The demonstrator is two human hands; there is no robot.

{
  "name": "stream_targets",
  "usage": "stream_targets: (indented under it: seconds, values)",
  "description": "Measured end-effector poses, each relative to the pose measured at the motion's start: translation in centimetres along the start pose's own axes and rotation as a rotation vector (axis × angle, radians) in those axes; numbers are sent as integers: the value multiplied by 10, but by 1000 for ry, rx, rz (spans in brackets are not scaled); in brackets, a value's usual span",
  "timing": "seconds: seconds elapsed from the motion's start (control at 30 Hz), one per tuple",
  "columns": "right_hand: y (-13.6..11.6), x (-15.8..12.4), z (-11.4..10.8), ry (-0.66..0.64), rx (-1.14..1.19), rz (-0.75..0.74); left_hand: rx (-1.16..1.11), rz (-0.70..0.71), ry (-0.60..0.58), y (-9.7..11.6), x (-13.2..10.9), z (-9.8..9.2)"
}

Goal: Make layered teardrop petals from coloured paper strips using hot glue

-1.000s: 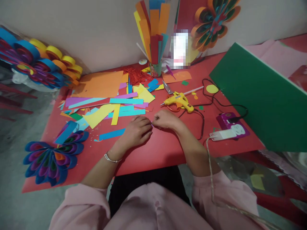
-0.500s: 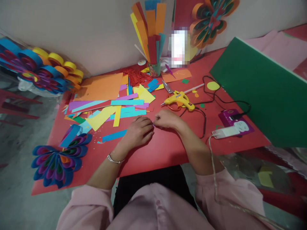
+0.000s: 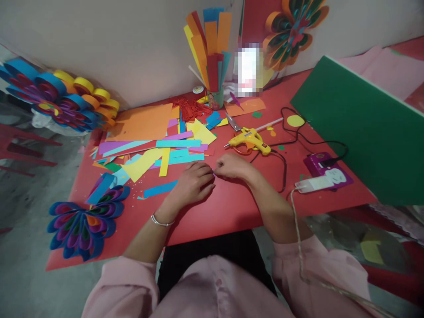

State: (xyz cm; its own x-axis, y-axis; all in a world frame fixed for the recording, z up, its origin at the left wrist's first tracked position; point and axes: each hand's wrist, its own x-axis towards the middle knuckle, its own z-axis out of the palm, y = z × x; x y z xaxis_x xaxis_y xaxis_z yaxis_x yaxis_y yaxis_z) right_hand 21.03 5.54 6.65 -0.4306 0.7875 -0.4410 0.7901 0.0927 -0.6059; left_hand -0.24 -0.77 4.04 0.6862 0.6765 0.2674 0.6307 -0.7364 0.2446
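Observation:
My left hand (image 3: pixel 194 183) and my right hand (image 3: pixel 232 167) rest on the red table (image 3: pixel 218 207), fingertips meeting in the middle. Both are curled in a pinch on a tiny purple paper piece (image 3: pixel 213 175), mostly hidden between the fingers. A silver bangle (image 3: pixel 159 221) circles my left wrist. A blue paper strip (image 3: pixel 160 189) lies just left of my left hand. A yellow glue gun (image 3: pixel 248 140) lies beyond my right hand, over orange-handled scissors (image 3: pixel 238 148).
Loose coloured paper strips and sheets (image 3: pixel 149 141) cover the table's far left. A cup of upright strips (image 3: pixel 210 57) stands at the back. Paper flowers lie at front left (image 3: pixel 82 218), back left (image 3: pixel 56 95) and on the wall (image 3: pixel 291 26). A green board (image 3: pixel 364 128) leans at right, beside a power strip (image 3: pixel 321 181).
Both hands stay pinched together at the same spot on the table. Only the camera view has shifted slightly.

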Motion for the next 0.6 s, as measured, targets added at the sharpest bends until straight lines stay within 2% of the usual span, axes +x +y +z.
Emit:
stream_targets:
  seconds: [0.6]
  values:
    - [0, 0, 0, -3, -2, 7, -7, 20, 32, -2, -1, 2]
